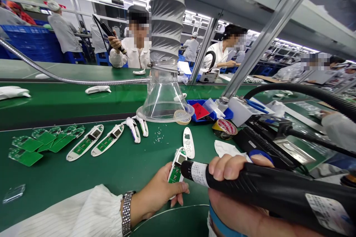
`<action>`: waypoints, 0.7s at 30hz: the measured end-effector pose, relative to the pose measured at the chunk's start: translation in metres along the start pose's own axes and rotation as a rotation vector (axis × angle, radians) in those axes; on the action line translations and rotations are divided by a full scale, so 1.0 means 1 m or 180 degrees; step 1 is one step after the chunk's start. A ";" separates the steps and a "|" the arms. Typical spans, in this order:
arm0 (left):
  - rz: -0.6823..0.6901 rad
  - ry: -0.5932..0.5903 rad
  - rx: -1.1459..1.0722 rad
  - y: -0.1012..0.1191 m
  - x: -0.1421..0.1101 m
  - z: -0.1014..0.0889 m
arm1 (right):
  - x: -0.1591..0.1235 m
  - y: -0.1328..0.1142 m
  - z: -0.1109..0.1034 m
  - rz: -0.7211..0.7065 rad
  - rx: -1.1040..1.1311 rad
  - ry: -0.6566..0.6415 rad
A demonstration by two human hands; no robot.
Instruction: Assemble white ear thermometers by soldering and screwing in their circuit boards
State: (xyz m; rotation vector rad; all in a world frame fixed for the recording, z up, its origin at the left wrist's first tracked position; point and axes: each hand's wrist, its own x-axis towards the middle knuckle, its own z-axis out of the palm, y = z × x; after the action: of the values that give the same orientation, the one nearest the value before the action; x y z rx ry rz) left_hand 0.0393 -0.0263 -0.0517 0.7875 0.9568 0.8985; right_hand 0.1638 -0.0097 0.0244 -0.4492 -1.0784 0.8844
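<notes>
Left hand (154, 196) closed around a white device casing (175, 166), green circuit board exposed. Right hand (233, 189) grips a black electric screwdriver (250, 181) firmly, nose just beside the casing. Green bench mat (116, 181) open leftward toward loose green circuit boards (26, 155).
</notes>
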 end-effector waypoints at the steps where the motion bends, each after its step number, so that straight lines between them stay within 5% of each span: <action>1: 0.0000 -0.0009 0.0029 -0.001 0.000 0.000 | 0.000 0.000 0.001 -0.0044 0.0123 0.0056; 13: 0.0242 0.0226 0.0567 -0.013 0.000 0.001 | -0.005 -0.002 0.006 -0.0115 0.0156 -0.0530; 21: 0.0232 0.0097 0.0621 -0.014 -0.001 0.000 | -0.006 0.001 -0.003 -0.0142 0.0364 -0.0187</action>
State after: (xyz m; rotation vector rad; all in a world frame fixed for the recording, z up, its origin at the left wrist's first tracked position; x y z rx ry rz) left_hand 0.0430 -0.0327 -0.0637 0.9822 1.0591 0.8907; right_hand 0.1647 -0.0135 0.0192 -0.3046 -1.0813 0.9192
